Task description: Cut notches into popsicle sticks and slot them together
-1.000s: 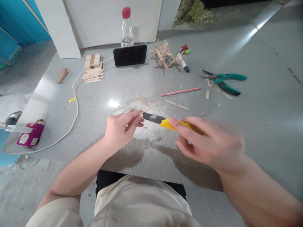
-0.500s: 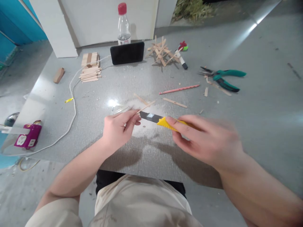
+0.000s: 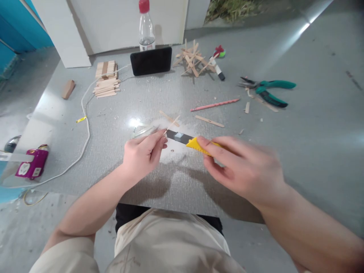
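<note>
Between its thumb and fingers my left hand [image 3: 145,149] pinches a thin wooden stick [image 3: 172,123] that points up and to the right. My right hand [image 3: 241,161] grips a yellow utility knife [image 3: 199,146] by its handle. Its dark blade [image 3: 179,136] is extended, with the tip against or very close to the stick at my left fingertips; I cannot tell whether it touches. Just beyond lie a loose flat stick [image 3: 167,117] and a craft stick with a slot [image 3: 209,121]. A pink pencil [image 3: 215,105] lies farther back.
Green-handled pliers [image 3: 273,91] lie to the right. At the back stand a black phone [image 3: 151,61], a bottle [image 3: 146,30] and a tangle of craft sticks [image 3: 193,60]. Stacked craft sticks [image 3: 106,79], a white cable [image 3: 88,132] and a purple box [image 3: 32,163] are on the left.
The thin stick in my left hand has turned to a steeper angle. The knife has moved slightly left and up, partly with a small shift of the whole view.
</note>
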